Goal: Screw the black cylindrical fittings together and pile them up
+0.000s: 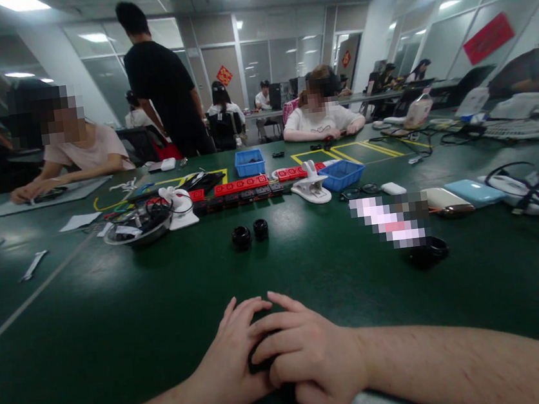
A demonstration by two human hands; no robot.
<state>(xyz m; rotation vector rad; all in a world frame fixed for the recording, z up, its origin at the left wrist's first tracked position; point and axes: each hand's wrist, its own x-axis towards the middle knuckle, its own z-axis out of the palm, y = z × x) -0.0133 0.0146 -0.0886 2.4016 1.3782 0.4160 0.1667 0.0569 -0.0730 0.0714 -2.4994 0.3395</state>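
Observation:
Near the front edge of the green table, my left hand [235, 348] curves round the left side of a small black object [263, 359]. Its fingers meet those of my right hand [311, 353], which lies over the top with bent fingers pressed onto the same object. Most of that object is covered by my hands, so its kind cannot be made out. Beyond my hands stand two short, round black pieces, a left one [241, 238] and a right one [260, 229], that look like wound black cable.
A metal bowl [140, 236] of dark parts stands left of a white clip stand [180, 206]. Red-and-black socket strips [241, 187] lie across the middle, near blue bins [344, 174]. A wrench [33, 266] lies left, a black coil [428, 251] right. Co-workers sit opposite.

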